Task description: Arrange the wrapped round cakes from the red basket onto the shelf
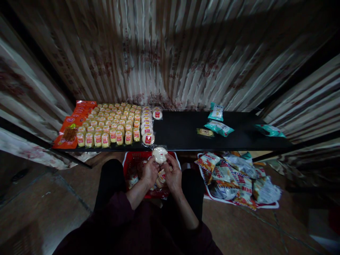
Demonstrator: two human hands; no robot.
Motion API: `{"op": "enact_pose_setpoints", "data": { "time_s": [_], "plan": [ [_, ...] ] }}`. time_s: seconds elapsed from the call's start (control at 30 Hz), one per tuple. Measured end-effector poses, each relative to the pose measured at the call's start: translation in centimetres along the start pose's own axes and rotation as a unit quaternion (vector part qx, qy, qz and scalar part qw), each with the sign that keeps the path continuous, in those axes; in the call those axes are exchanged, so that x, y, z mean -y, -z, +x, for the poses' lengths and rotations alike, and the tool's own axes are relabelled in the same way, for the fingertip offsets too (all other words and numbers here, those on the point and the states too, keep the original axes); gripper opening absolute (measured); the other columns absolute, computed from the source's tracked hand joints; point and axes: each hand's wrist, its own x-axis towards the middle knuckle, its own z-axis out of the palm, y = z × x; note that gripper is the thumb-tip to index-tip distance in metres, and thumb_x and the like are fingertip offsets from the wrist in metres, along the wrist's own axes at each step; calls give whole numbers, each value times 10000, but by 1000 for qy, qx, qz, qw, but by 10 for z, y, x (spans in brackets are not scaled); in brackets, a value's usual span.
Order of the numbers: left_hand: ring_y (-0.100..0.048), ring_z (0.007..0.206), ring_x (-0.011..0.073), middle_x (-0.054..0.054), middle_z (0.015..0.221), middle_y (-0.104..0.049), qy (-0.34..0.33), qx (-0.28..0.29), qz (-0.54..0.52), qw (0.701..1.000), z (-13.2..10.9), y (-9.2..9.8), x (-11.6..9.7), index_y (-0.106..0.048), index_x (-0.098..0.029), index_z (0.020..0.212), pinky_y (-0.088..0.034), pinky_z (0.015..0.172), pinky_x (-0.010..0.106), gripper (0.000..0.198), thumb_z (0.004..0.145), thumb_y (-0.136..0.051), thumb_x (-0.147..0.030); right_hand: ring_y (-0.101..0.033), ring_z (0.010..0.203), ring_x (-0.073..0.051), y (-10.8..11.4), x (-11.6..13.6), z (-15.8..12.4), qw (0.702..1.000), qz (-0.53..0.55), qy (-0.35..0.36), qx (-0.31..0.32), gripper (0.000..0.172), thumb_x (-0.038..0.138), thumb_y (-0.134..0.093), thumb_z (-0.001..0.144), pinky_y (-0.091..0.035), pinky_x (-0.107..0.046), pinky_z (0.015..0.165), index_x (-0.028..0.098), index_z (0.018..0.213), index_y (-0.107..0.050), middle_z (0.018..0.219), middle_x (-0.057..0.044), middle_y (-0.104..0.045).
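Note:
Both my hands hold one round white wrapped cake [159,154] just below the front edge of a black shelf [186,132]. My left hand [149,172] grips its left side and my right hand [173,175] grips its right side, fingers curled. Under my hands a red basket [132,160] sits on the floor between my knees, with more wrapped cakes in it. On the left of the shelf lie neat rows of small yellow packets [111,124], and beside them a column of round white cakes [147,127].
Orange packets [73,122] lie at the shelf's far left. Teal snack bags [219,127] and a small packet [205,132] lie on the right half. A white tray [265,204] heaped with mixed snack bags stands on the floor at right. Striped curtains hang behind.

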Motion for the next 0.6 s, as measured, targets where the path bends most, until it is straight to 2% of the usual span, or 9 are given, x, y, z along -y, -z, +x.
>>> {"op": "enact_pose_setpoints", "data": {
  "time_s": [0.13, 0.23, 0.3, 0.43, 0.6],
  "plan": [
    [-656, 950, 212, 118, 997, -705, -1, 8, 5, 1000, -1, -3, -1, -643, -135, 922, -502, 894, 348, 404, 797, -519, -498, -539, 1106, -230, 2, -1, 3, 1000, -23, 12, -8, 307, 342, -518, 833, -412, -427, 988, 223, 1086, -643, 1183, -91, -605],
    [-654, 968, 224, 123, 1016, -702, -33, 8, 25, 999, 2, -5, 4, -642, -137, 932, -494, 901, 352, 418, 746, -581, -506, -526, 1110, -249, 4, -1, 7, 996, -73, 35, -30, 297, 372, -519, 829, -410, -448, 986, 220, 1038, -665, 1150, -106, -596],
    [-647, 993, 236, 126, 1058, -694, -59, 12, 35, 998, 5, -7, 8, -645, -137, 966, -488, 905, 360, 445, 716, -619, -505, -543, 1087, -252, 6, 1, 10, 996, -81, 42, -22, 311, 382, -504, 840, -421, -448, 973, 216, 1047, -665, 1125, -115, -602],
    [-578, 1138, 250, 111, 1222, -632, -108, 21, 100, 989, 10, -10, 12, -654, -172, 1062, -463, 946, 364, 449, 756, -598, -496, -581, 1073, -254, 10, 11, 16, 999, -34, 19, 24, 384, 431, -495, 857, -447, -421, 950, 230, 1158, -625, 1179, -110, -617],
    [-468, 1270, 207, 71, 1357, -533, -151, 41, 205, 966, 7, -17, 6, -619, -213, 1180, -391, 1040, 329, 416, 867, -466, -440, -572, 1135, -256, 12, 23, 20, 996, 51, -45, 62, 496, 469, -562, 824, -464, -365, 939, 247, 1267, -556, 1267, -79, -602]
  ]
}}
